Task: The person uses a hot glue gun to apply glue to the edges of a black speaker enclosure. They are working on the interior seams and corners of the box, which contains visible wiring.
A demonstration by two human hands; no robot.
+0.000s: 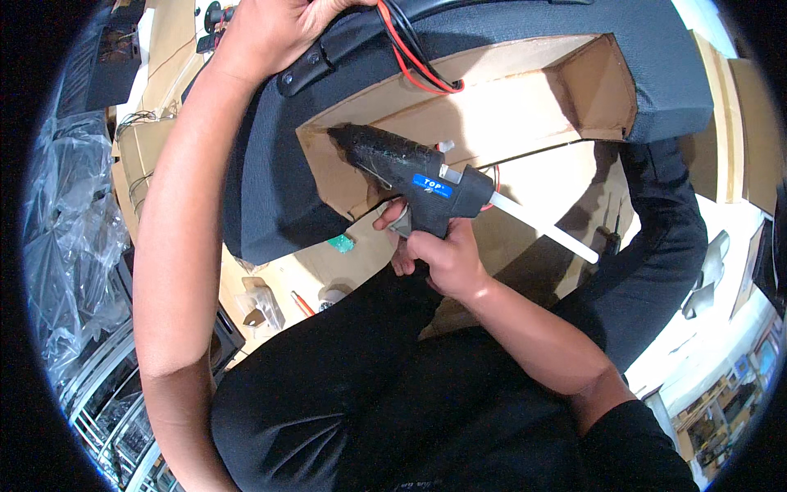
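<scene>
My right hand [447,258] is wrapped round the grip of a black hot glue gun [402,164], with fingers at its trigger. A white glue stick [549,231] sticks out of the gun's rear. Its dark nozzle points up and left, over the left end of the bare brown recess [516,90] in a black textured case [266,172]. My left hand [299,25] reaches across the case's far left side, next to a black handle [305,72]. Its fingertips are cut off by the upper edge, beside red and black cables [402,45] that enter a hole in the recess.
Below the case, on a light wooden surface [283,279], lie a small green piece [341,243] and an orange pen-like tool [302,303]. Clear plastic sheeting [78,213] hangs at the left, above a metal rack [102,402]. Cardboard [752,139] stands at the right.
</scene>
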